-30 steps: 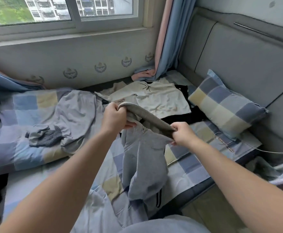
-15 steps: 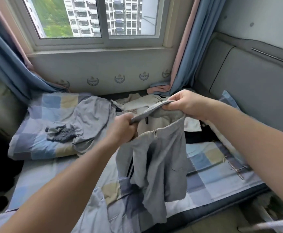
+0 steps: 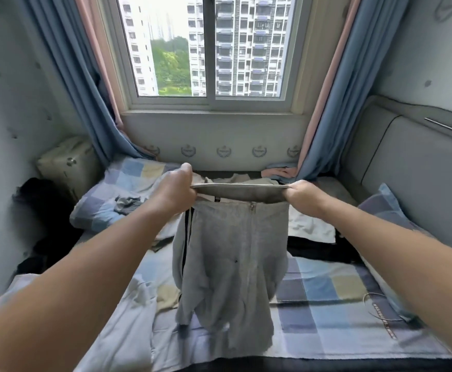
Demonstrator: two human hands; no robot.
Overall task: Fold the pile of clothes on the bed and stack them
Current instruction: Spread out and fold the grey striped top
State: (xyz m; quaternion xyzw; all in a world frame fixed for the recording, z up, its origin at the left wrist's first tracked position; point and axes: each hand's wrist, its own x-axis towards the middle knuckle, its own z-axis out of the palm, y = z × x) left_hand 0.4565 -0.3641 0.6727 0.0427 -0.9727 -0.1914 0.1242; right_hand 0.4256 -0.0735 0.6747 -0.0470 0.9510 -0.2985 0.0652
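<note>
Head view, left hand [image 3: 175, 190] and right hand [image 3: 301, 194] fingers pinching grey shorts [image 3: 233, 253] waistband taut, hanging above checked bed [image 3: 327, 285].

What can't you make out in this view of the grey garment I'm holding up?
Head view: the grey garment, held by the left hand and right hand, hangs bunched, hiding its lower shape.
Head view: pale clothes behind, mostly covered by it.
Head view: dark heap at left, blurred.

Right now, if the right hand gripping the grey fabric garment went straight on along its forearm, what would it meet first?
Beyond the grey waistband the right hand grips, probably the pale crest-printed wall below the window, though depth is unclear.
</note>
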